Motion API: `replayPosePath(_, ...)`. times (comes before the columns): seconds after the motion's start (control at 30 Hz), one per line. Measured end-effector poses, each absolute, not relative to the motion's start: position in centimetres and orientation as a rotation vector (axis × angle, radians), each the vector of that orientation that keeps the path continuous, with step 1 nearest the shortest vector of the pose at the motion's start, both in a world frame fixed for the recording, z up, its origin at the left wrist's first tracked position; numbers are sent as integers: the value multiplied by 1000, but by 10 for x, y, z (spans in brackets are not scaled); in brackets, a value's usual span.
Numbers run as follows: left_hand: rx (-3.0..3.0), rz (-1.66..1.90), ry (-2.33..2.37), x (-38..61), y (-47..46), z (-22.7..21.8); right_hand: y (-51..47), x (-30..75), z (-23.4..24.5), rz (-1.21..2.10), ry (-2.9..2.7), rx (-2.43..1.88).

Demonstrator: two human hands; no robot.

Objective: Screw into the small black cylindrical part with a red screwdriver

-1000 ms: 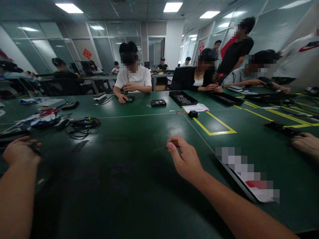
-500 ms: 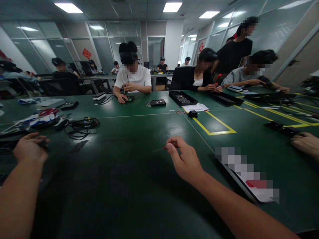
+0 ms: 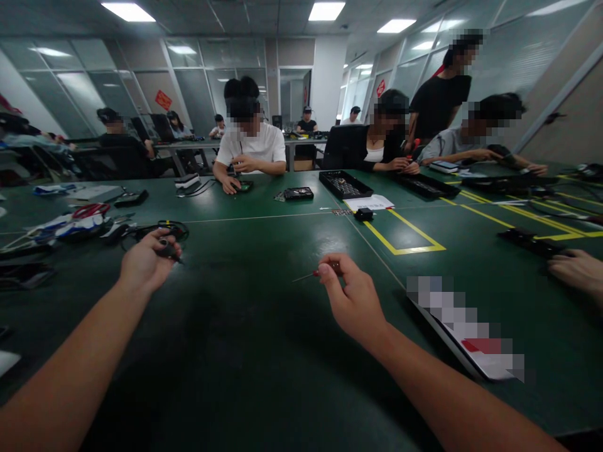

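Note:
My right hand (image 3: 352,300) is closed around a small screwdriver (image 3: 306,277) with a red handle, its thin shaft pointing left above the green table (image 3: 245,351). My left hand (image 3: 145,267) grips a small dark object (image 3: 168,249) between thumb and fingers. That object has a narrow tip on its right side; its exact kind cannot be made out. Just behind the left hand lies a coil of black cable (image 3: 179,230). The two hands are well apart.
Left of me lie tangled cables (image 3: 89,220) and a black tray (image 3: 26,275). A blurred-out white packet (image 3: 471,333) lies by my right forearm. Beyond are a black box (image 3: 364,215), a parts tray (image 3: 346,184) and several people. Another person's hand (image 3: 577,270) is at right.
My left hand has moved right from the black tray at the left edge, carrying the small dark object. My right hand with the screwdriver has barely moved.

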State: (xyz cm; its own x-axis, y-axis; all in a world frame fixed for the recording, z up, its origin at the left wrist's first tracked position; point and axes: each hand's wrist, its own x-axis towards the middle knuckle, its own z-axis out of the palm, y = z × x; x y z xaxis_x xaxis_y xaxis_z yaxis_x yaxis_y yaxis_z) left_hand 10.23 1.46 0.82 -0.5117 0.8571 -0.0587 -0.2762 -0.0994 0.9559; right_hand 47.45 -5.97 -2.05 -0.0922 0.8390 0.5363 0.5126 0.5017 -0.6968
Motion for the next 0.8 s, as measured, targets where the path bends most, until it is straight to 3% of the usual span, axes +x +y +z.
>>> replayPosePath(0.4, 776, 1192, 852, 266, -13, -29, -60, 475, -23, 483, -1473, -1109)
replayPosePath(0.6, 1017, 1178, 790, 294, -25, -29, -59, 473, -29, 472, -1428, -1044)
replayPosePath(0.8, 1413, 1003, 864, 287, -18, -58, -60, 473, -26, 453, -1443, -1031)
